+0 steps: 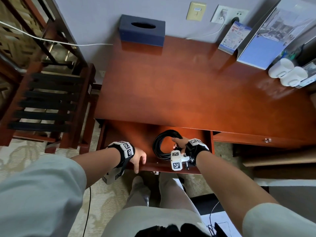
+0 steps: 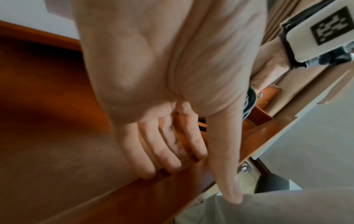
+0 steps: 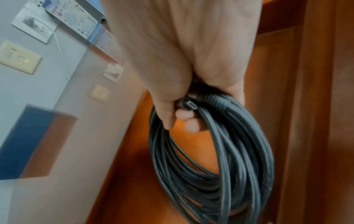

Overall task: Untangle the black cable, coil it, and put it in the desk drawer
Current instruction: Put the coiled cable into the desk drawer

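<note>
The tabletop (image 1: 196, 93) is glossy red-brown wood, wide and smooth, with its drawer (image 1: 130, 132) pulled out toward the person; the drawer has the same polished wood on its floor and front rail. A dark blue box (image 1: 142, 30) with an oval slot stands at the tabletop's far edge against the wall, and two white cups (image 1: 289, 72) sit at the right.

The cable (image 1: 164, 144) is black, round and smooth-jacketed, wound into a many-looped ring. It is inside the open drawer's outline, right of centre, and whether it touches the floor cannot be told. In the head view the ring lies roughly flat; in the right wrist view it hangs from the fist as an oval, long axis running away from the palm. A small oval metal plug (image 3: 188, 104) pokes out beside the thumb.

The right hand (image 1: 181, 144) has its grip wrapped round the coil's near side. The left hand (image 1: 138, 158) grasps the drawer's front rail, fingers (image 2: 166, 151) curled over the inner face, thumb outside.
</note>
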`<state>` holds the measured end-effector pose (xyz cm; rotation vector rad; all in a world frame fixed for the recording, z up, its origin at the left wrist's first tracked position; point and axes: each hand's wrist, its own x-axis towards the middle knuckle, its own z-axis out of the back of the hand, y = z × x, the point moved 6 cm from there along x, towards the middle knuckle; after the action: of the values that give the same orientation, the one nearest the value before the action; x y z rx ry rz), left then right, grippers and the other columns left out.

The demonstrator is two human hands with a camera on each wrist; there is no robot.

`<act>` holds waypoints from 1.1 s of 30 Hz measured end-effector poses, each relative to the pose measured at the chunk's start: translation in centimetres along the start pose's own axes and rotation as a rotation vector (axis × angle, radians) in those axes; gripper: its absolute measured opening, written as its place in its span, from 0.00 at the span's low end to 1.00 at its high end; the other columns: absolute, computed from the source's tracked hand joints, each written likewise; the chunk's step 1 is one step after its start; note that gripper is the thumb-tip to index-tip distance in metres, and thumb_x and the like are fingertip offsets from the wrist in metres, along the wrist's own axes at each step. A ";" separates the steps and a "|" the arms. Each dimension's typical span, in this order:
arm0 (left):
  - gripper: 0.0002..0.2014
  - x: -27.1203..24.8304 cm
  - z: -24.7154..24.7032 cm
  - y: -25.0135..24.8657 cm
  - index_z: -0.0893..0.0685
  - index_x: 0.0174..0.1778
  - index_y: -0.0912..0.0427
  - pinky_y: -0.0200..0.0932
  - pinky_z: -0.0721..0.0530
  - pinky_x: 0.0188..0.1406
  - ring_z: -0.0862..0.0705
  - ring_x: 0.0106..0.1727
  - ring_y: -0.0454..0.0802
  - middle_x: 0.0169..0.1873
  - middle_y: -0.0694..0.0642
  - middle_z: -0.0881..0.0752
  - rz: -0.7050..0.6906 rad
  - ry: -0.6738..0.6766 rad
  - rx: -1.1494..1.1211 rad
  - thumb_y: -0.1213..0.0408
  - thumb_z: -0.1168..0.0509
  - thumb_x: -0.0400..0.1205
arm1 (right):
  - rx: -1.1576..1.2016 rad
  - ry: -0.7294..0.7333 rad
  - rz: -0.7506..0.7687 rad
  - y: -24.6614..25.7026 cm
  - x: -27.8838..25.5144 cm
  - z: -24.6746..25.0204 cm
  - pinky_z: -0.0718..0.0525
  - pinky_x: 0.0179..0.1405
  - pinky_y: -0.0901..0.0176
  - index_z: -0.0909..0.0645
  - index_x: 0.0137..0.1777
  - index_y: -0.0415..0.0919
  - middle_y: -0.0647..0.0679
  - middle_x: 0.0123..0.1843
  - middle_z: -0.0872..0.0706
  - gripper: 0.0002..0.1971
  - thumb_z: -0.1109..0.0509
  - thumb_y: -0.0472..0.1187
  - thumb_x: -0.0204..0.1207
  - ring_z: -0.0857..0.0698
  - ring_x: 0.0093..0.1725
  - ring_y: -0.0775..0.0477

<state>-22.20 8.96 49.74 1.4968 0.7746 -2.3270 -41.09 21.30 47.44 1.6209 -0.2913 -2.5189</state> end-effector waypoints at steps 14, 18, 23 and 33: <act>0.29 -0.9 -0.3 0.8 0.21 0.68 0.51 0.39 0.25 0.54 0.26 0.52 0.44 0.51 0.48 0.25 -0.046 -0.038 -0.040 0.63 0.22 0.71 | -0.237 -0.076 -0.085 0.6 -0.6 -1.4 0.22 0.43 0.55 0.22 0.68 0.35 0.41 0.44 0.15 0.40 0.49 0.71 0.78 0.16 0.39 0.44; 0.27 -0.8 -0.4 1.2 0.20 0.65 0.48 0.41 0.24 0.53 0.26 0.53 0.45 0.52 0.46 0.25 -0.019 -0.048 -0.045 0.59 0.22 0.70 | -0.281 -0.080 -0.020 0.9 -0.9 -1.8 0.23 0.66 0.51 0.34 0.80 0.41 0.34 0.73 0.23 0.33 0.51 0.62 0.84 0.20 0.69 0.38; 0.26 -0.9 -0.4 1.6 0.18 0.64 0.47 0.43 0.23 0.60 0.23 0.64 0.50 0.65 0.50 0.22 0.007 -0.068 -0.072 0.56 0.21 0.69 | -0.226 -0.084 -0.044 0.8 1.3 -3.2 0.19 0.62 0.48 0.23 0.70 0.35 0.34 0.62 0.15 0.45 0.53 0.74 0.75 0.15 0.59 0.37; 0.26 -0.5 -0.9 2.6 0.17 0.62 0.49 0.43 0.21 0.60 0.20 0.61 0.49 0.64 0.50 0.19 0.096 -0.040 -0.214 0.57 0.20 0.68 | 0.231 -0.038 -0.067 -0.4 2.4 -4.4 0.15 0.48 0.49 0.23 0.65 0.37 0.40 0.55 0.16 0.36 0.29 0.66 0.68 0.15 0.44 0.40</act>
<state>-20.02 7.29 49.19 1.3610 0.8895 -2.1235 -38.13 20.79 43.44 1.6879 -0.5595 -2.6532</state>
